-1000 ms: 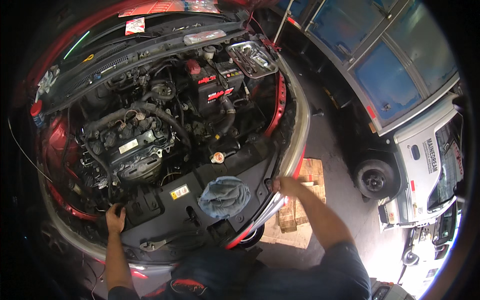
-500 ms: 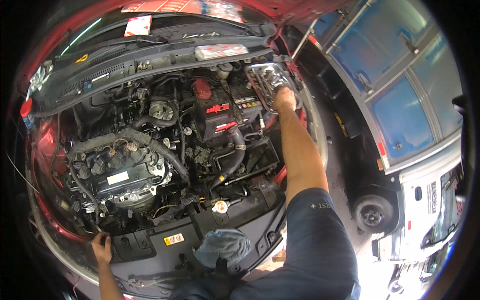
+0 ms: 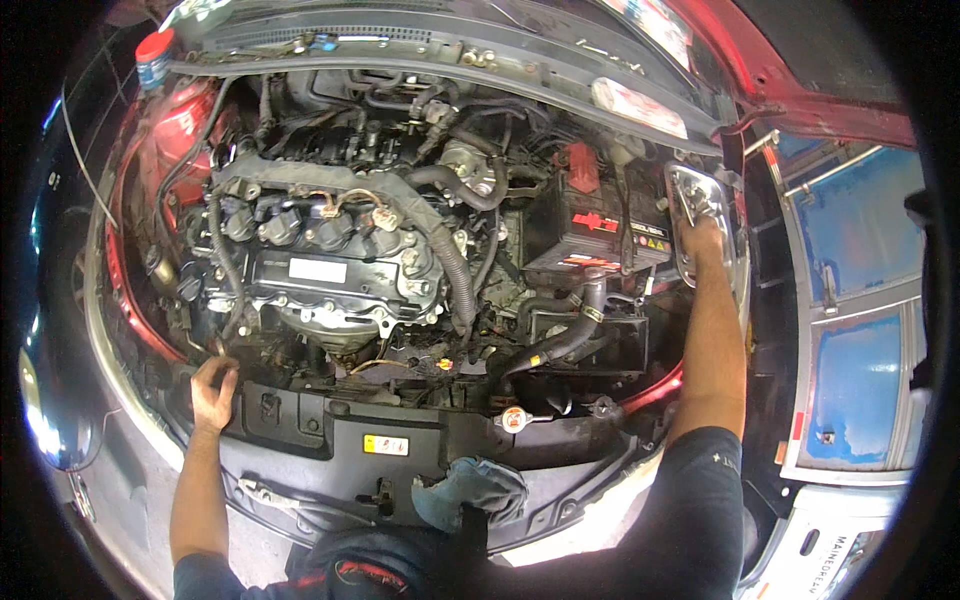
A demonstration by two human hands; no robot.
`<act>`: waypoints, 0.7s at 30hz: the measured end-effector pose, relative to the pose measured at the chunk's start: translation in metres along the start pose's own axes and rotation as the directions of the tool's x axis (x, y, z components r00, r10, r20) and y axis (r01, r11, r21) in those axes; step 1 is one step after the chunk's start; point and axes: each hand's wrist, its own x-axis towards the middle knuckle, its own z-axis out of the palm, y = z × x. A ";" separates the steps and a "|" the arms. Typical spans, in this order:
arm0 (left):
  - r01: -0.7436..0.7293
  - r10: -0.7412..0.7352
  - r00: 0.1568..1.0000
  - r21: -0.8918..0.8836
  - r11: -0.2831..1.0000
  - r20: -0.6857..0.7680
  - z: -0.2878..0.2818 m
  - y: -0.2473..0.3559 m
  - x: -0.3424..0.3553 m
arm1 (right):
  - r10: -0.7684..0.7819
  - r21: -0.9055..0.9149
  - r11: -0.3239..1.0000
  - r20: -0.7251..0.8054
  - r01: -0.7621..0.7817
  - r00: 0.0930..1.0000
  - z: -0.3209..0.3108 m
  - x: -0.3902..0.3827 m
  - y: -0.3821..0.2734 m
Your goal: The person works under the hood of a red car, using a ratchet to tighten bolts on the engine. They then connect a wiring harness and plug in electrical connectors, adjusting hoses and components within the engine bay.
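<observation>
My right hand (image 3: 704,240) reaches into a shiny metal tray (image 3: 741,255) at the right edge of the engine bay. Its fingers are curled down among small metal pieces; what they grip is hidden. At the front left of the bay, my left hand (image 3: 211,395) has thumb and forefinger pinched together beside the front panel. Something small at those fingertips cannot be made out. Between my hands lie the engine (image 3: 330,285), with a black cover and a pale label, and the black car battery (image 3: 590,240) with a red terminal cover (image 3: 578,166).
A blue-grey cloth (image 3: 465,492) lies on the front panel (image 3: 330,465), near the orange-and-white radiator cap (image 3: 514,419). Hoses cross the bay. A red-lidded bottle (image 3: 153,62) stands at the back left. Blue-paned doors (image 3: 866,380) rise beyond the right fender.
The view has swung, so the engine bay now sits farther right and higher. My left fingertips have come together at the bay's front edge. My right hand is still in the tray.
</observation>
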 end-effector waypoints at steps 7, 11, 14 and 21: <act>-0.048 0.055 0.997 -0.110 0.993 0.058 0.013 0.047 -0.028 | 0.207 -0.115 0.973 0.074 -0.198 0.976 -0.023 -0.020 -0.027; -0.082 0.093 0.991 -0.113 0.990 0.096 0.008 0.069 -0.049 | 0.280 -0.110 0.955 0.039 -0.275 0.959 -0.037 -0.035 -0.022; -0.027 0.046 0.994 -0.184 0.983 0.098 0.006 0.082 -0.060 | 0.191 -0.056 0.977 -0.211 -0.207 0.958 -0.059 -0.054 -0.011; -0.284 0.365 0.914 -0.361 0.888 0.180 0.054 0.161 -0.064 | -0.164 0.583 0.812 0.265 -0.023 0.950 -0.111 -0.277 -0.040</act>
